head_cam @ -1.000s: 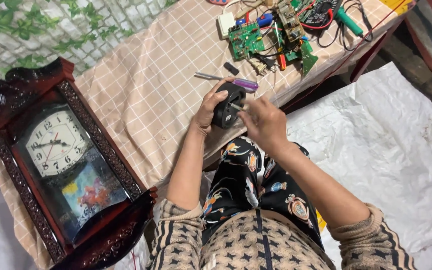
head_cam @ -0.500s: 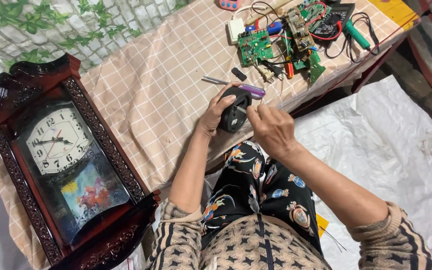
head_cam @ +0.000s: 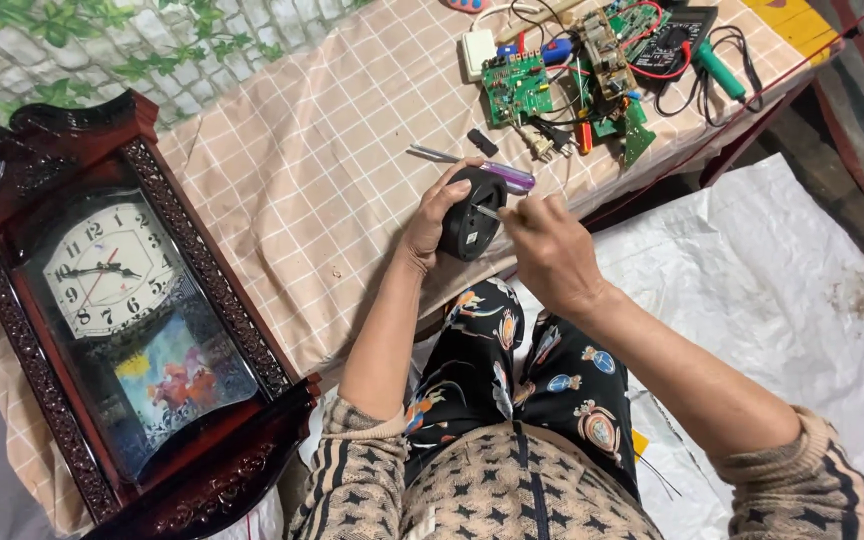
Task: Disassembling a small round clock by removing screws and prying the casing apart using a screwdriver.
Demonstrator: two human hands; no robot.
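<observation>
The left hand is wrapped around a small round black case, fingers curled over its top edge and thumb at the near side, holding it just above the front edge of the surface; the right hand is closed in a pinch on a thin metal tool whose tip touches the face of the black case; both hands hang over the person's lap, where patterned trousers show.

Just behind the case, on the checked cloth that covers the surface, lies a screwdriver with a purple handle, its metal shaft pointing left; a small black block lies a little beyond it; farther back sits a green circuit board, with a second board, tangled wires and a dark meter near it; a green-handled tool lies at the right of that cluster.

Well apart to the left, a wall clock in a carved dark wooden frame lies face up, its white dial toward the top and a coloured picture panel below; white plastic sheeting covers the floor at the right.
</observation>
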